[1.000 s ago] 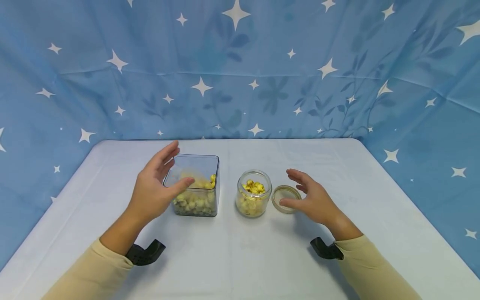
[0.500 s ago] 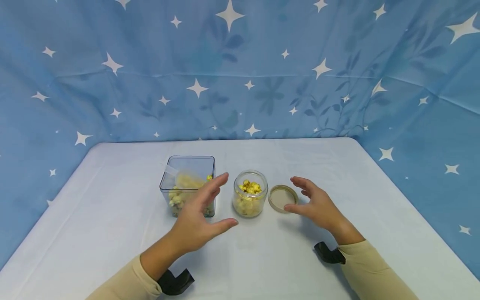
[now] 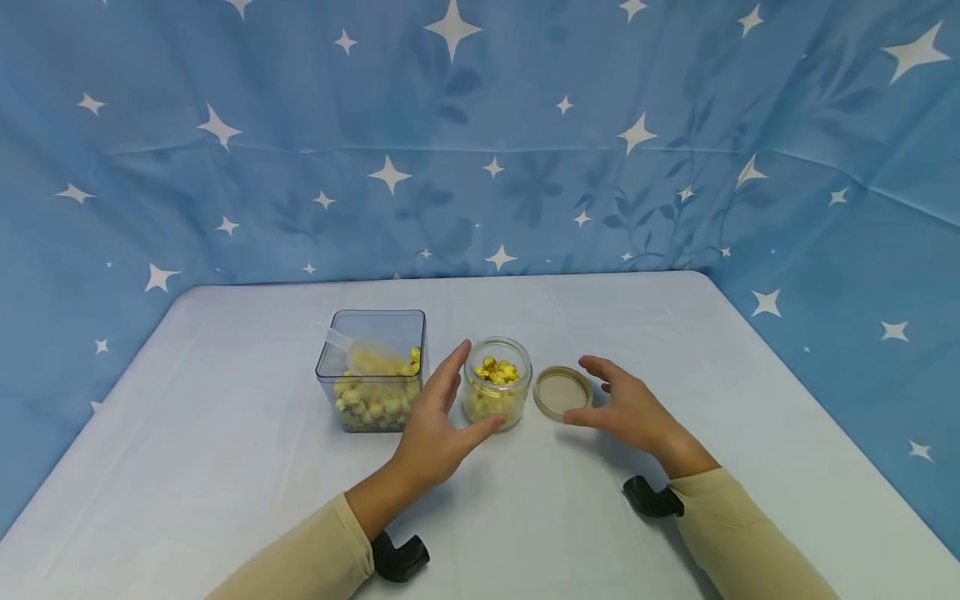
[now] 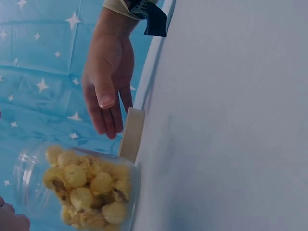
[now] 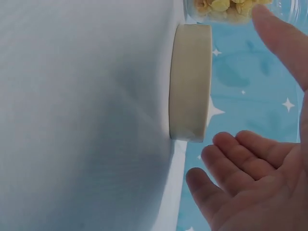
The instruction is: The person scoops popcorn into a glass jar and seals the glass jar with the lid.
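A clear glass jar (image 3: pixel 514 397) of yellow popcorn (image 3: pixel 498 371) stands upright on the table. My left hand (image 3: pixel 435 446) is at its left front, fingers spread from the thumb, which crosses in front of the lower jar; contact cannot be made out. In the left wrist view only fingertips (image 4: pixel 13 220) of that hand show, apart from the jar (image 4: pixel 91 185). The jar's round beige lid (image 3: pixel 562 392) lies flat just to its right. My right hand (image 3: pixel 633 417) hovers at the lid's right side, thumb and fingers parted, holding nothing. The right wrist view shows a gap between the fingers and the lid (image 5: pixel 190 84).
Left of the jar stands a clear square container (image 3: pixel 384 322), part filled with popcorn. A translucent scoop (image 3: pixel 339 338) leans inside it. White cloth covers the table (image 3: pixel 225 433), and a blue star-patterned curtain (image 3: pixel 300 100) hangs behind its far edge.
My left hand has moved right, from in front of the square container to the jar. The right hand has hardly moved by the lid. The head view has shifted slightly.
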Available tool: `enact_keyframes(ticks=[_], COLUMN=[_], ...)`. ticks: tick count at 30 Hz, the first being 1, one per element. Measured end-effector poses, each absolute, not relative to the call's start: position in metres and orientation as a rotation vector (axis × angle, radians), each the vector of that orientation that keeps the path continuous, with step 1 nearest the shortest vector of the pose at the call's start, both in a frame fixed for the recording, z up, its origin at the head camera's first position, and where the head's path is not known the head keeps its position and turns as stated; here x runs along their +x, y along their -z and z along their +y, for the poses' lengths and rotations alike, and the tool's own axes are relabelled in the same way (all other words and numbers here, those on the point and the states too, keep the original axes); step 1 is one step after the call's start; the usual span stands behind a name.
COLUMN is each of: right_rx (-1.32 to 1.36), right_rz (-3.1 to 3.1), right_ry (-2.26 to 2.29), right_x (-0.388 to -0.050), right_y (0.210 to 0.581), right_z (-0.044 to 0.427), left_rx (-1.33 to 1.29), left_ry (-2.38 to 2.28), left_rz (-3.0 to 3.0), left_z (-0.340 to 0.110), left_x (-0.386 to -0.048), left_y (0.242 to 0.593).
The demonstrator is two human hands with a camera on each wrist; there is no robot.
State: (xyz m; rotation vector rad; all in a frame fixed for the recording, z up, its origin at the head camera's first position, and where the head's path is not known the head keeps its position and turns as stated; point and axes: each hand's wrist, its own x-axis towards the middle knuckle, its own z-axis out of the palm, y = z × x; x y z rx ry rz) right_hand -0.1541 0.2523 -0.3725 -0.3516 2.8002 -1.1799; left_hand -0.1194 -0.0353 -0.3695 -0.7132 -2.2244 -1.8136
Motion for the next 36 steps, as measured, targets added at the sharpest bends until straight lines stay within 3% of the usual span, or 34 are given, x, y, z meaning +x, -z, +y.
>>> enact_keyframes(ticks=[12, 36], right_rx=[-0.332, -0.438], right_rz=[2.778, 2.852], right_ry=[1.063, 0.964], right_x=[-0.164, -0.165], right_y=[0.377, 0.365], right_z=[0.247, 0.236], left_rx=[-0.562, -0.456], left_ry=[1.895, 1.872], left_rz=[-2.285, -2.383], left_z=[-0.027, -0.023], left_x=[-0.141, -0.149], left_y=[0.377, 0.38])
